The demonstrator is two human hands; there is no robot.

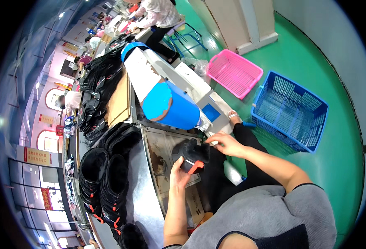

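My left hand point(178, 176) grips a black boot point(183, 151) with a bright orange-red pull tab, thumb against its side. The boot is tilted over my lap, below the working end of a blue-and-white machine point(170, 103). Close by on the right, my right hand point(229, 145) has its fingers drawn together at the boot's upper edge. Something small and white shows at those fingertips, too small to name. Several more black boots point(116, 176) with orange-red tabs stand in rows on the metal tabletop point(143, 186) to my left.
A pink basket point(235, 74) and a blue crate point(290, 112) stand on the green floor at right. Beyond the machine lie a cardboard sheet point(119, 101) and a heap of black pieces point(98, 83). Another person point(160, 16) sits on a blue stool farther off.
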